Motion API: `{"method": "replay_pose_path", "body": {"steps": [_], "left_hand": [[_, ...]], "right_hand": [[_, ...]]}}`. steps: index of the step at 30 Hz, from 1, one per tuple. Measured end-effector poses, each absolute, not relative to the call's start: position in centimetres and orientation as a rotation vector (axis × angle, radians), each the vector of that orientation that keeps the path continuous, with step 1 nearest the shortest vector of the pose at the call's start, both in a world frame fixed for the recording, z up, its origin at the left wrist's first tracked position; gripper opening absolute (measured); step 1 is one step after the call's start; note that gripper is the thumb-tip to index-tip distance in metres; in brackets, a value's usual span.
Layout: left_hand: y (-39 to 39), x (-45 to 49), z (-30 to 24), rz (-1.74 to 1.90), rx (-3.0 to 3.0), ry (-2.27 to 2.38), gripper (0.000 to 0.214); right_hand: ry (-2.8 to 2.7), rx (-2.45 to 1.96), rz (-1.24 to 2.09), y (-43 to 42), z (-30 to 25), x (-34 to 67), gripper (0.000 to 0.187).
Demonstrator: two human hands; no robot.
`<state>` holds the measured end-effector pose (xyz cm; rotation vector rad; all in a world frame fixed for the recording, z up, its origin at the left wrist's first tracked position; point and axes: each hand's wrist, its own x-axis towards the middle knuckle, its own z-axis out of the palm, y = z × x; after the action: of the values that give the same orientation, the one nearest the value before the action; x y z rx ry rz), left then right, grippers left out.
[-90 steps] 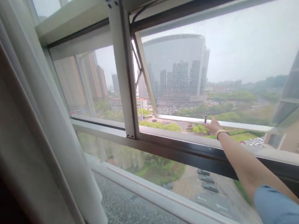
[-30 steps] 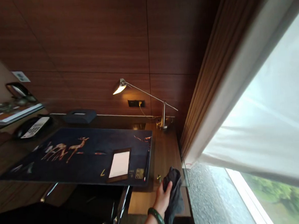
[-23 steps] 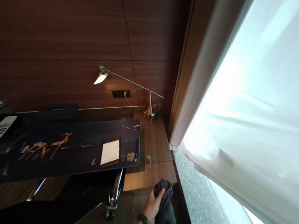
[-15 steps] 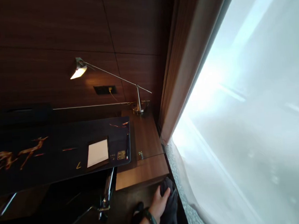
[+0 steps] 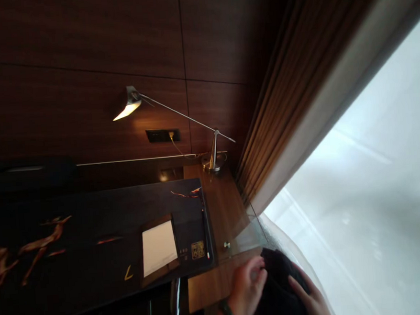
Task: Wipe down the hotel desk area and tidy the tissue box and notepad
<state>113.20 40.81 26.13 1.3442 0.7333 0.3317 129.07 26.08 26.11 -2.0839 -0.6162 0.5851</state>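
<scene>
Low at the right, a bunched dark cloth [image 5: 281, 279] is between my two hands beside the desk corner. My left hand [image 5: 248, 287], a dark band on its wrist, has curled fingers with the tips at the cloth's upper left edge. From the right, my right hand [image 5: 310, 294] grips the cloth, thumb and fingers pressed into it. The lower part of the cloth is in shadow and runs out of view. Just beyond the hands, a small shiny object [image 5: 226, 245] stands on the glass-covered desk top [image 5: 222, 209].
A lit desk lamp [image 5: 214, 159] stands at the back corner by the wall socket [image 5: 163, 135]. A dark desk mat [image 5: 105, 261] bears a white notepad [image 5: 159, 247] and a pencil [image 5: 205, 234]. Curtains [image 5: 265, 129] and a bright sheer-covered window [image 5: 371, 204] border the right side.
My right hand has come into view and taken hold of the cloth. The cloth and my left hand have risen to the desk corner's edge. The view has moved closer to the desk.
</scene>
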Motion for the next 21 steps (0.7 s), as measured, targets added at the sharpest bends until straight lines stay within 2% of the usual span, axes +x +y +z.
{"method": "replay_pose_path", "body": {"steps": [3,6,10,13,15,18,21], "left_hand": [[49.2,109.9,23.6,0.507,1.860,1.296,0.055],[54.3,107.8,20.7,0.272,2.098,1.603,0.059],[55.5,106.9,17.2,0.177,2.163,1.549,0.030],[55.0,106.9,15.8,0.312,2.058,1.513,0.038],[54.9,106.3,15.9,0.494,1.818,1.541,0.034],[55.0,103.5,17.5,0.699,1.358,1.717,0.042],[55.1,97.7,18.6,0.731,1.182,2.072,0.052]], "right_hand": [[-0.825,-2.082,0.387,32.2,23.3,129.4,0.065],[-1.334,-2.091,0.227,39.3,18.7,129.4,0.063],[-1.649,-2.157,0.198,54.8,16.0,133.4,0.058],[-1.506,-2.281,0.205,68.2,18.3,138.0,0.055],[-1.480,-2.296,0.238,73.4,19.1,139.2,0.057],[-1.671,-2.156,0.342,69.9,17.7,136.1,0.056],[-2.215,-1.568,0.605,56.0,15.3,129.9,0.066]]}}
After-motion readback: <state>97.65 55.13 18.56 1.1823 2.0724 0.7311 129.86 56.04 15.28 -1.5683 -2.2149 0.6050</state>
